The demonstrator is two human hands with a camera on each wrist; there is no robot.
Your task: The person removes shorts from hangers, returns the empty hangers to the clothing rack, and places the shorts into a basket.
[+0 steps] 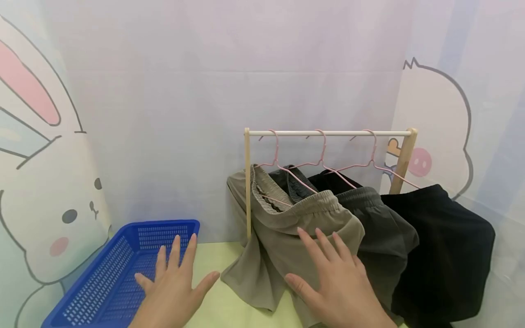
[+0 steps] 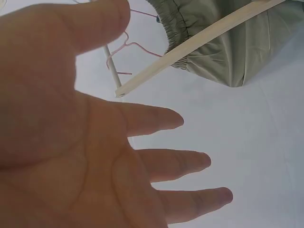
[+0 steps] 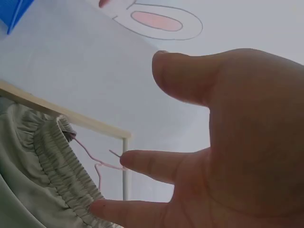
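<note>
My left hand (image 1: pixel 172 287) is spread with straight fingers in front of the blue basket (image 1: pixel 92 273), holding nothing. To its right, my right hand (image 1: pixel 338 278) also has its fingers extended and apart, in front of the khaki shorts (image 1: pixel 266 255); its grasp is bare. In the right wrist view a fingertip overlaps the elastic waistband (image 3: pixel 66 175), and I cannot tell whether it touches. The khaki shorts hang on a pink hanger (image 1: pixel 276 152) at the left end of a rack. Dark grey shorts (image 1: pixel 381 218) and black shorts (image 1: pixel 447 246) hang beside them on similar hangers.
The small rack has a white rail (image 1: pixel 348 133) between wooden posts, the right one (image 1: pixel 404 159) thicker in view. A pale green cloth (image 1: pixel 217 259) covers the surface beneath. Curtains with cartoon animals, including a rabbit (image 1: pixel 53 196), enclose the back and sides.
</note>
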